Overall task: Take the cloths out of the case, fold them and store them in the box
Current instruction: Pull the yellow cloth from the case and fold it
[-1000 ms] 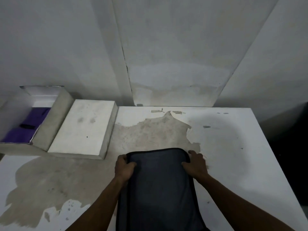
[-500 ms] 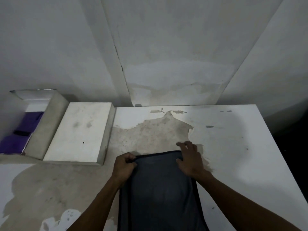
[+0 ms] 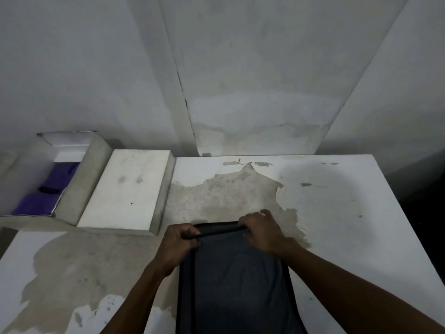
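1. Head view, hands: left hand [image 3: 179, 239] is curled closed around the far left corner of the dark grey soft fabric case with black piping [image 3: 237, 280]; right hand [image 3: 261, 229] is clenched over the far right part of the same black edge. Both appear to be prising the far rim apart.
2. Position of case: flat on the white table with worn, peeling top [image 3: 337, 201], at the near edge between the forearms, its near end out of frame.
3. Contents of case: not visible; no cloth shows at the opening.
4. Open white cardboard box [image 3: 79, 182]: far left, well apart from the case; it holds purple folded cloth [image 3: 54, 186] with a small dark item lying across it, identity unclear.
5. White rectangular box lid [image 3: 125, 189]: lying flat just beside the box, on its right.
6. Risk, judged: the case is limp and overhangs toward the person, so a hard pull on the rim could drag it off the near edge.
7. Risk, judged: opening only one end could snag the cloths and bring them out bunched, making folding harder.
8. Risk, judged: the rough, stained tabletop could soil or catch a cloth spread on it.
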